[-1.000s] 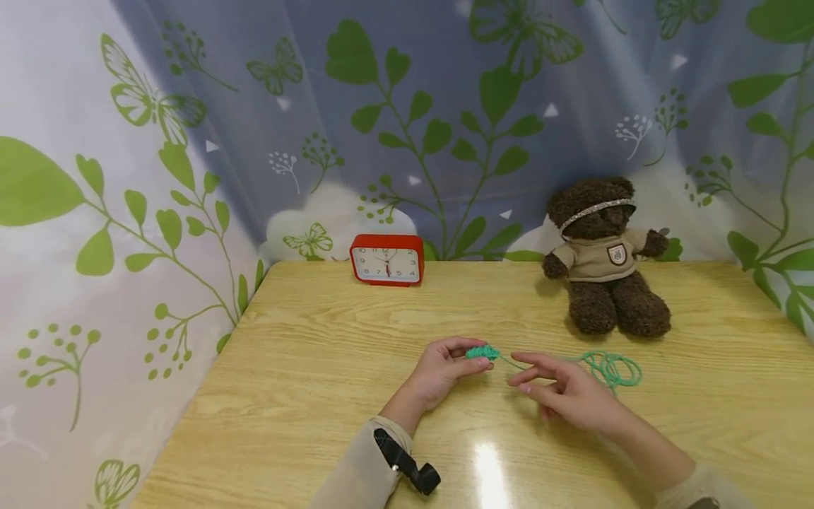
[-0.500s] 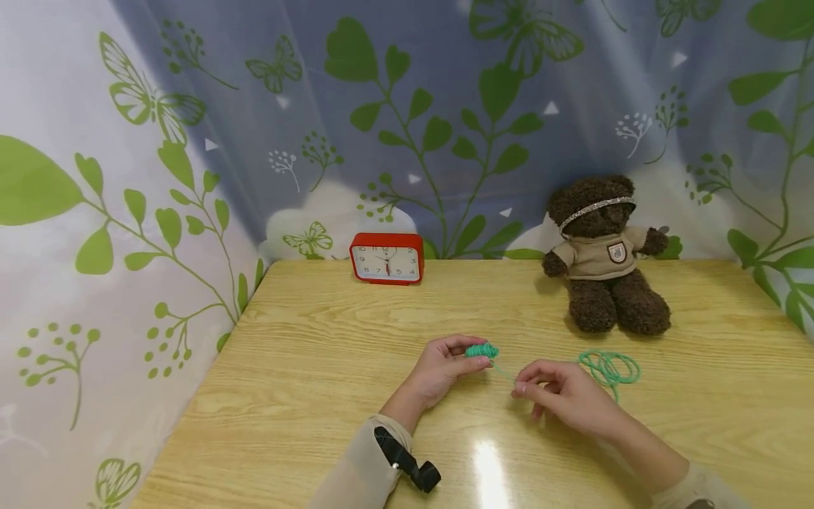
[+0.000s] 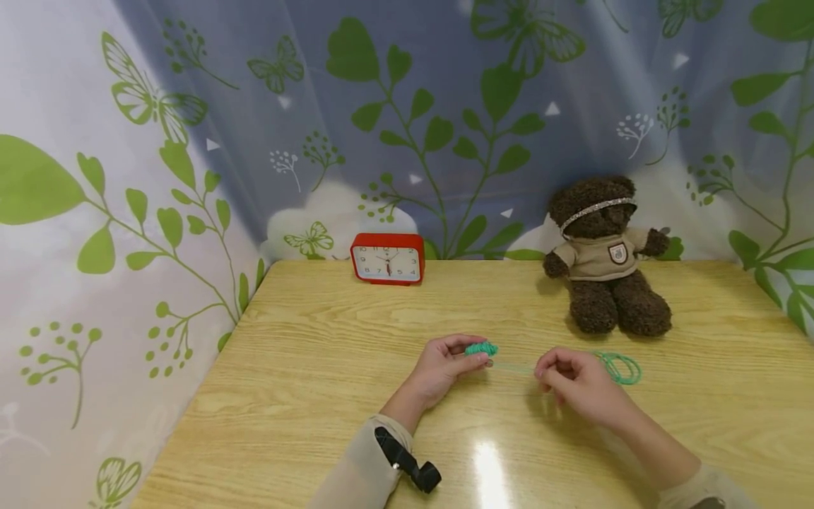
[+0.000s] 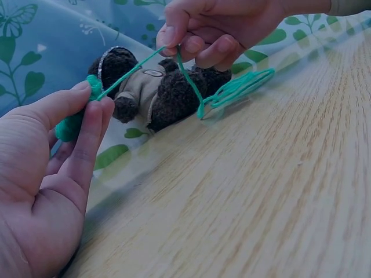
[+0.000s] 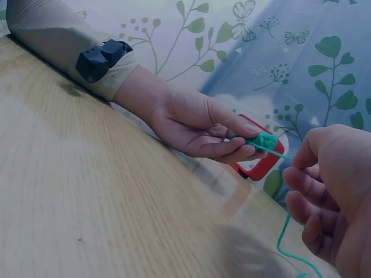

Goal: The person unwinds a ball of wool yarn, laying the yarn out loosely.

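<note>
Okay, we see left hand (image 3: 439, 372) gripping green yarn bundle (image 3: 481, 349), right hand (image 3: 584, 387) pinching its strand (image 4: 132, 71), both nearer us than the bear (image 3: 598, 259).

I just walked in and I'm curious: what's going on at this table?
Someone is handling green yarn with both hands over a wooden table. The left hand holds a small wound bundle, while the right hand pinches the strand that runs from it, straight between the two. Past the right hand, the yarn drops to loose loops on the table. A red clock and a brown teddy bear sit toward the back.
</note>
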